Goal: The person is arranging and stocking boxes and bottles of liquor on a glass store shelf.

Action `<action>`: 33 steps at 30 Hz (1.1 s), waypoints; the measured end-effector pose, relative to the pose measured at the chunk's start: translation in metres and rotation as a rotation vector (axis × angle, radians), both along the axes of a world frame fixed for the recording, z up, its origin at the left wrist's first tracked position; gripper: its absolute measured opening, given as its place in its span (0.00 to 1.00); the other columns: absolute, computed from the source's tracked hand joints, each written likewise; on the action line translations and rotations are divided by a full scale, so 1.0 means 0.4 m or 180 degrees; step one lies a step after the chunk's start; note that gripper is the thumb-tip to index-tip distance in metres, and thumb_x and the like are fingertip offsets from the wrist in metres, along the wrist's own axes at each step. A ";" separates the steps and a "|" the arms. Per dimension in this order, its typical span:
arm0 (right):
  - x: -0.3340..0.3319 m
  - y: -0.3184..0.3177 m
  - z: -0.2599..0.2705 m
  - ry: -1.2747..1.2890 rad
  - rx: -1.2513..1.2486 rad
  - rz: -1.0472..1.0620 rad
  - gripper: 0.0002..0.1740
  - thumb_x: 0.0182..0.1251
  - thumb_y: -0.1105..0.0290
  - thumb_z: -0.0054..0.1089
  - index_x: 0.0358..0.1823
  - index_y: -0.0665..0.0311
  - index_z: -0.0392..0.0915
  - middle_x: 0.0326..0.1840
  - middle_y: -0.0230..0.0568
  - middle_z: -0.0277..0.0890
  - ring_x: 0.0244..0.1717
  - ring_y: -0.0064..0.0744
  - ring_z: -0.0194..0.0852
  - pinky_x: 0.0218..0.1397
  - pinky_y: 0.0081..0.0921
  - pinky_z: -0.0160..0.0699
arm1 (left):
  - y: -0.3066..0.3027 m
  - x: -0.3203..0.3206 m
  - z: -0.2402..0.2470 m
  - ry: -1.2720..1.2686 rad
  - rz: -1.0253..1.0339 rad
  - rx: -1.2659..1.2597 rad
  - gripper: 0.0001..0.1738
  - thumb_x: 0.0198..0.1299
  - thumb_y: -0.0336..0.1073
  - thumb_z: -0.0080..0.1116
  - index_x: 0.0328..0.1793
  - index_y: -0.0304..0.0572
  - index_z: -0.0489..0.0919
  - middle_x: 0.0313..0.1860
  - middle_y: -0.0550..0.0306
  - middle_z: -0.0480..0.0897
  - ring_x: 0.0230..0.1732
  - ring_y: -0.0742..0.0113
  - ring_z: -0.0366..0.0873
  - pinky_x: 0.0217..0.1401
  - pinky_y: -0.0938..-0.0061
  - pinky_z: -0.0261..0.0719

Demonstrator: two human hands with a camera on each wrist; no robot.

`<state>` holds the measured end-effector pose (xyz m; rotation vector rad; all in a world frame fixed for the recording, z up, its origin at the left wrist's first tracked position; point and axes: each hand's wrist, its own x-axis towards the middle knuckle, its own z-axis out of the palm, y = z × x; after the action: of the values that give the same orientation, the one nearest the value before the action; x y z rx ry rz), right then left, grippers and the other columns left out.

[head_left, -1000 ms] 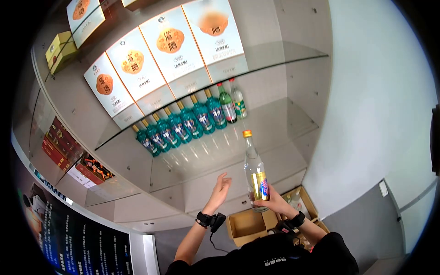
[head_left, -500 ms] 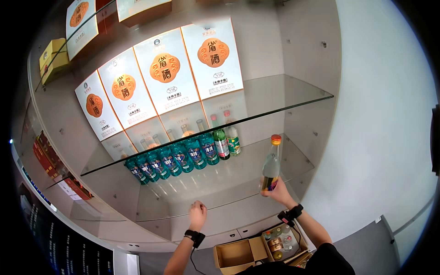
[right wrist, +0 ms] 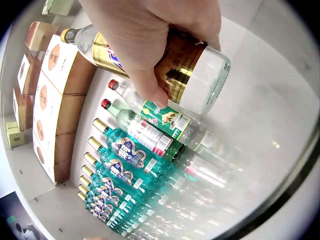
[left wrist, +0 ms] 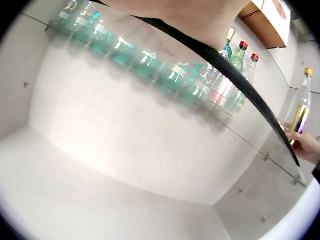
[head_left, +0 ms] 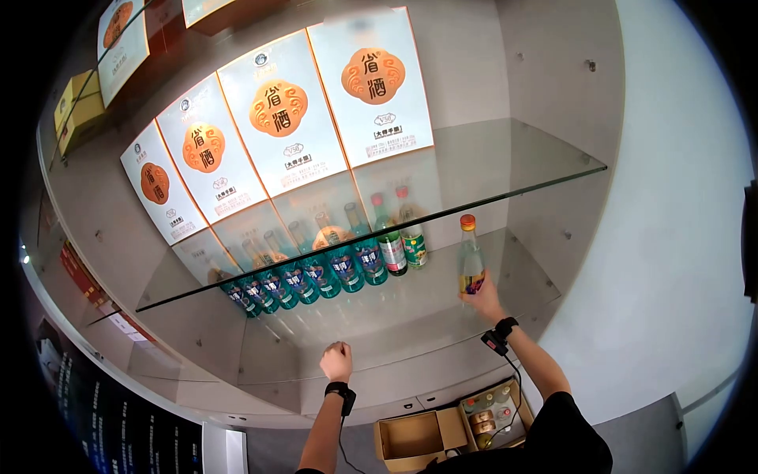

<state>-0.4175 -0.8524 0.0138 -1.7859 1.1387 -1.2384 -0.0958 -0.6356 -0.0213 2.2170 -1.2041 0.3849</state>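
My right hand (head_left: 487, 299) grips a clear glass liquor bottle (head_left: 471, 261) with an orange-yellow cap and a gold label. The bottle stands nearly upright in the head view, over the right part of the lower glass shelf (head_left: 410, 320). In the right wrist view, thumb and fingers wrap its lower body, and its clear base (right wrist: 209, 82) shows. Left of it stand a green-labelled clear bottle (head_left: 414, 249) and a red-capped green bottle (head_left: 392, 253), beside a row of teal bottles (head_left: 320, 276). My left hand (head_left: 337, 361), fingers curled in and holding nothing, is at the lower shelf's front edge.
An upper glass shelf (head_left: 545, 158) juts out above the bottles and carries large white boxes (head_left: 280, 110). The cabinet's side wall (head_left: 568, 71) rises at the right. Below, an opened cardboard box (head_left: 414, 442) sits beside a carton (head_left: 497, 411) of bottles.
My right hand has carried the bottle forward and rightward over the lower shelf. The left hand's fingers, extended earlier, are curled in now. The head view has shifted.
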 end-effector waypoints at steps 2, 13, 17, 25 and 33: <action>0.005 -0.001 -0.002 0.0048 0.0004 0.0006 0.46 0.32 0.66 0.74 0.54 0.67 0.54 0.43 0.53 0.71 0.45 0.46 0.73 0.48 0.34 0.72 | 0.000 -0.003 0.001 0.0045 0.0051 0.0019 0.14 0.53 0.38 0.49 0.17 0.42 0.72 0.18 0.52 0.75 0.23 0.51 0.74 0.25 0.61 0.72; 0.022 0.019 -0.001 0.0090 0.0017 -0.0051 0.46 0.32 0.67 0.74 0.53 0.68 0.55 0.44 0.53 0.71 0.45 0.47 0.73 0.49 0.33 0.72 | 0.001 -0.003 0.000 -0.0046 0.0028 -0.0038 0.14 0.52 0.38 0.50 0.17 0.42 0.71 0.18 0.52 0.74 0.21 0.50 0.73 0.24 0.61 0.71; 0.024 0.019 0.003 0.0014 0.0079 -0.0042 0.43 0.32 0.67 0.74 0.52 0.68 0.56 0.44 0.53 0.71 0.45 0.47 0.73 0.48 0.33 0.72 | 0.001 -0.003 0.000 -0.0066 -0.0005 -0.0042 0.14 0.53 0.39 0.50 0.17 0.42 0.71 0.18 0.52 0.75 0.21 0.50 0.73 0.24 0.61 0.71; 0.018 0.011 -0.008 0.0073 0.0056 0.0026 0.42 0.37 0.66 0.72 0.51 0.68 0.54 0.42 0.54 0.71 0.43 0.46 0.73 0.48 0.32 0.73 | -0.002 0.000 -0.007 -0.0113 0.0027 -0.0067 0.14 0.52 0.38 0.50 0.17 0.42 0.71 0.18 0.52 0.75 0.21 0.50 0.73 0.24 0.61 0.72; -0.020 0.036 -0.003 0.0856 -0.0324 -0.0042 0.41 0.44 0.63 0.70 0.55 0.71 0.53 0.51 0.57 0.62 0.51 0.49 0.68 0.52 0.33 0.70 | -0.002 -0.007 0.001 -0.0104 0.0017 -0.0180 0.13 0.52 0.38 0.50 0.17 0.42 0.72 0.18 0.52 0.75 0.21 0.51 0.74 0.24 0.61 0.72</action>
<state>-0.4253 -0.8382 0.0124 -2.0721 1.2553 -1.1040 -0.0986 -0.6365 -0.0211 2.1738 -1.1902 0.4535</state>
